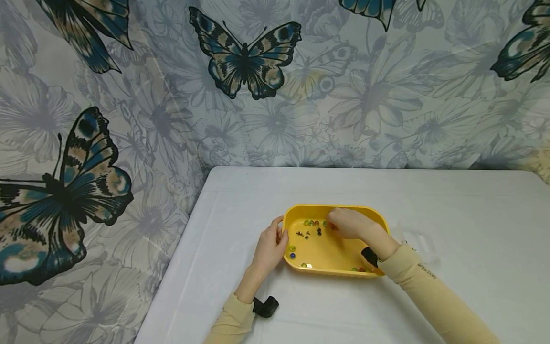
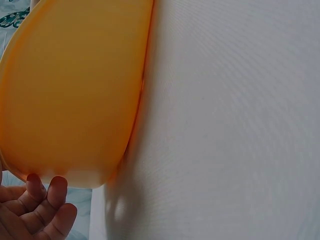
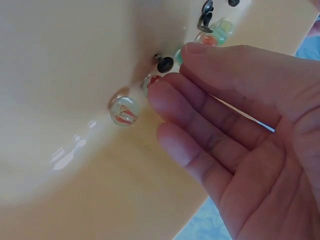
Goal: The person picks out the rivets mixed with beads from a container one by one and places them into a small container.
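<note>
At the near left end of a yellow tray (image 1: 331,253), my left hand (image 1: 270,243) holds the rim, thumb at the edge. The left wrist view shows curled fingers (image 2: 57,190) against its outer wall. My right hand (image 1: 352,224) reaches inside, over a row of glass marbles (image 1: 311,223) along the far wall. The right wrist view shows its thumb and fingertips bent close to a red-streaked marble (image 3: 151,82), a greenish marble (image 3: 178,57) and a small dark metal stud (image 3: 164,64). Whether they pinch anything is hidden. A clear marble (image 3: 124,111) with orange swirls lies just beyond the fingertips.
Several small dark metal pieces (image 1: 300,234) lie in the tray's left part. A blue marble (image 1: 292,256) and other marbles (image 1: 356,269) sit along its sides. A transparent plastic item (image 1: 418,246) lies right of the tray on the white table (image 1: 240,205).
</note>
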Tool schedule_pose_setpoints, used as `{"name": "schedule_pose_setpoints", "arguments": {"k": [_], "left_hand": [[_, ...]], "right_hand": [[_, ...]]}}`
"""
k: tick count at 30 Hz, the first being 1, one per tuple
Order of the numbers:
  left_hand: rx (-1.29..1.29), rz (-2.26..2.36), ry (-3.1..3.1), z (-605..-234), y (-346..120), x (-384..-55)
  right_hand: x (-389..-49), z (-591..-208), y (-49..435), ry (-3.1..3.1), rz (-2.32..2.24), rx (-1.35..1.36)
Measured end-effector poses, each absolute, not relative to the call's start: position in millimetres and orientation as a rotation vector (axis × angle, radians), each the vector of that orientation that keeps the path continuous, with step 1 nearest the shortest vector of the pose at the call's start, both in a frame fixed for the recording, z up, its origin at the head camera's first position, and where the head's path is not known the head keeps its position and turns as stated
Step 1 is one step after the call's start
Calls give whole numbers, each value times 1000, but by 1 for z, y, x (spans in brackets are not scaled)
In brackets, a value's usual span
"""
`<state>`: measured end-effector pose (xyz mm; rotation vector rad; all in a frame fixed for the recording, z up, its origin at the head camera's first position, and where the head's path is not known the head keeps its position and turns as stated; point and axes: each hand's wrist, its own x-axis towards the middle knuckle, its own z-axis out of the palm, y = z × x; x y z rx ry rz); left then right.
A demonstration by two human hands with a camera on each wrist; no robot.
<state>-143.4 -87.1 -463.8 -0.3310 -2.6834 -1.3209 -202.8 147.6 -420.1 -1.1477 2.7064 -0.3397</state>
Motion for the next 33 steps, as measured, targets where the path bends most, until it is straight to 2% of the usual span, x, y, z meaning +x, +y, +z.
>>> {"name": "schedule_pose_setpoints", "arguments": {"k": [10, 33], "left_hand": [[-313, -1313, -2698, -465, -87, -144], [-329, -1317, -2685, -466, -87, -143]], "right_hand": [[-204, -421, 145, 2694, -302, -1078], [-205, -424, 144, 2685, -266, -1130]]}}
